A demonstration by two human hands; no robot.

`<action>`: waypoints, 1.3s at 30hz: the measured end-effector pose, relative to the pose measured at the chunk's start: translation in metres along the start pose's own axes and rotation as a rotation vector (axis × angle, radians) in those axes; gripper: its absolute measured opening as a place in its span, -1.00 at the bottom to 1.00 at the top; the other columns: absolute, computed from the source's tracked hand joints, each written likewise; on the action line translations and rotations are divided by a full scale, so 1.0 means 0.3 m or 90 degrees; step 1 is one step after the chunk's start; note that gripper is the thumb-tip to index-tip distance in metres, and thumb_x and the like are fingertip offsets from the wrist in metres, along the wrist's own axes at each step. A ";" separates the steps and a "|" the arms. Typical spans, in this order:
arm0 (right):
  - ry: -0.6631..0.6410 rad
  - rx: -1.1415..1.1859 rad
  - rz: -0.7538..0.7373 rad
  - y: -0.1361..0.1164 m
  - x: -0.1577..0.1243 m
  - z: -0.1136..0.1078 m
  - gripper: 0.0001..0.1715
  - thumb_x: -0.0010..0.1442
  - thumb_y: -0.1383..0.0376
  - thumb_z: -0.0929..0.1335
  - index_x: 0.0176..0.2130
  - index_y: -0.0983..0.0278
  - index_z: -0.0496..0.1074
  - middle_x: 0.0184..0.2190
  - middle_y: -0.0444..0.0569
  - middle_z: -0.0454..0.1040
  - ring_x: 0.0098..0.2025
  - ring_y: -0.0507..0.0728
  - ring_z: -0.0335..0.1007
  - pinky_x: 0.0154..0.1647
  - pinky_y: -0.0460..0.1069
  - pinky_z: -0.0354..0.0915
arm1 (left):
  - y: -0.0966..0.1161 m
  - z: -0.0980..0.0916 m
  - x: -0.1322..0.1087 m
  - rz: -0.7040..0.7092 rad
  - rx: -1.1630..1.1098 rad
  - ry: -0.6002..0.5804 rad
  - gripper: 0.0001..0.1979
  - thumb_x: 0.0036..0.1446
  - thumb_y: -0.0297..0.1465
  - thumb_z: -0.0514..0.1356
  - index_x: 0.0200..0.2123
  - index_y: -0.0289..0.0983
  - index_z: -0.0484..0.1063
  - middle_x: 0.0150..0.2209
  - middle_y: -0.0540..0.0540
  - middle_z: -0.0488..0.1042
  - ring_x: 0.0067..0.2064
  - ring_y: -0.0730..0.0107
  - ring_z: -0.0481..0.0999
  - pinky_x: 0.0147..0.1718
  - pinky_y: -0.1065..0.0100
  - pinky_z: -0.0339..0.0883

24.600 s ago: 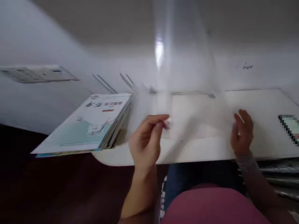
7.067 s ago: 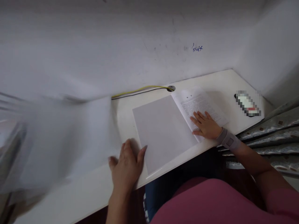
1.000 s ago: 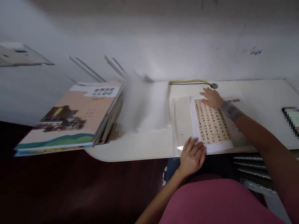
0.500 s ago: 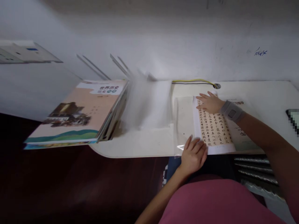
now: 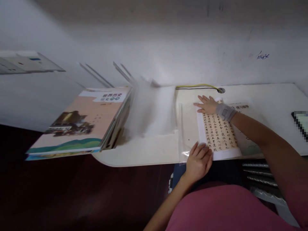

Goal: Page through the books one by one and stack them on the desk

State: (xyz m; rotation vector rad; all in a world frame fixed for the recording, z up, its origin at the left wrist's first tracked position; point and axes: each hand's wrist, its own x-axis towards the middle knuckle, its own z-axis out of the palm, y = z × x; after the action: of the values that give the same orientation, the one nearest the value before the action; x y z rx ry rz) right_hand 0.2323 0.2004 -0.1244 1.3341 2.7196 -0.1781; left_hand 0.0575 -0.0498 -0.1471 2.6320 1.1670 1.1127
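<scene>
A cream sheet with columns of handwritten-style characters and white margins [image 5: 218,134] lies on the desk before me. Beneath its left side, a clear plastic cover [image 5: 189,123] reaches to the desk's front edge. My right hand [image 5: 207,104], with a grey band on its wrist, lies flat with spread fingers on the sheet's upper left part. At the lower left corner, my left hand [image 5: 199,160] rests with fingers stretched over the front edge of the plastic and sheet; its thumb is hard to see. A pale greenish printed cover [image 5: 250,141] extends right, partly under my right forearm.
A stack of books [image 5: 81,122] stands at the desk's left end, beside blurred white papers [image 5: 156,109]. A yellow cable [image 5: 194,85] runs along the wall to a desk hole [image 5: 221,90]. A dark-edged device [image 5: 300,122], partly pixelated, lies at the right.
My right hand has slid slightly left across the top of the sheet, its fingers reaching the left margin. My left hand stays at the front edge. The view has shifted slightly.
</scene>
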 end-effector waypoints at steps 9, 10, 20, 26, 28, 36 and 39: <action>-0.002 -0.040 -0.107 0.104 0.002 -0.050 -0.29 0.22 -0.09 0.17 0.27 0.06 0.12 0.33 -0.02 0.05 0.30 0.37 0.01 0.16 0.37 0.10 | 0.015 -0.014 0.010 -0.026 0.039 -0.019 -0.82 0.17 -0.42 0.14 -0.22 -0.23 0.54 -0.17 -0.07 0.57 0.00 0.22 0.47 0.13 0.04 0.22; 0.004 -0.041 -0.114 0.118 -0.016 -0.070 -0.32 0.23 -0.08 0.17 0.24 0.10 0.21 0.29 0.02 0.13 0.27 0.38 0.06 0.15 0.36 0.11 | 0.011 -0.025 0.013 -0.031 0.050 -0.022 -0.83 0.17 -0.42 0.14 -0.23 -0.23 0.54 -0.17 -0.07 0.57 0.01 0.20 0.47 0.14 0.01 0.21; 0.356 0.336 0.113 0.063 -0.382 0.050 -0.18 0.26 -0.13 0.08 0.32 0.25 0.01 0.29 0.12 0.11 0.31 0.27 0.01 0.26 0.25 0.07 | 0.053 -0.010 0.122 -0.106 -0.073 -0.139 -0.40 0.30 -0.24 -0.04 0.30 -0.41 -0.05 0.29 -0.41 0.07 0.33 0.07 0.03 0.17 0.01 0.18; 0.347 0.284 0.128 -0.018 -0.452 0.144 -0.15 0.26 -0.11 0.06 0.35 0.27 -0.14 0.34 0.14 -0.03 0.37 0.30 -0.17 0.30 0.31 -0.07 | 0.114 0.103 0.204 -0.181 -0.030 -0.296 -0.09 0.18 0.07 -0.05 0.34 -0.43 -0.29 0.33 -0.52 -0.17 0.35 -0.21 -0.27 0.20 -0.22 -0.08; 0.332 0.267 0.126 -0.013 -0.450 0.138 -0.16 0.28 -0.09 0.02 0.35 0.32 -0.16 0.34 0.18 -0.03 0.36 0.29 -0.16 0.29 0.30 -0.05 | 0.108 0.118 0.198 -0.181 0.021 -0.293 -0.07 0.15 0.10 -0.05 0.34 -0.44 -0.25 0.32 -0.54 -0.13 0.34 -0.24 -0.24 0.19 -0.23 -0.08; 0.282 0.183 0.105 -0.032 -0.453 0.118 -0.19 0.28 0.00 0.05 0.36 0.31 -0.21 0.35 0.19 -0.06 0.36 0.29 -0.16 0.26 0.29 -0.06 | 0.089 0.130 0.139 -0.150 0.173 -0.226 -0.05 0.05 0.16 0.00 0.28 -0.47 0.04 0.25 -0.59 0.07 0.29 -0.39 -0.03 0.15 -0.29 -0.05; 0.251 0.141 0.096 -0.047 -0.456 0.106 -0.18 0.27 0.00 0.10 0.36 0.31 -0.19 0.36 0.19 -0.09 0.37 0.31 -0.19 0.26 0.29 -0.08 | 0.093 0.131 0.147 -0.144 0.200 -0.236 -0.05 0.04 0.17 0.00 0.25 -0.48 0.11 0.23 -0.59 0.11 0.26 -0.44 0.03 0.12 -0.31 -0.01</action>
State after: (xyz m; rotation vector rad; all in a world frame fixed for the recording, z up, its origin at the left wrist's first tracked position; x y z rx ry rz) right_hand 0.3058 0.0803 -0.1349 1.7998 2.9639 -0.2301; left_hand 0.1198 -0.0317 -0.1410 2.6642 1.6006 0.4070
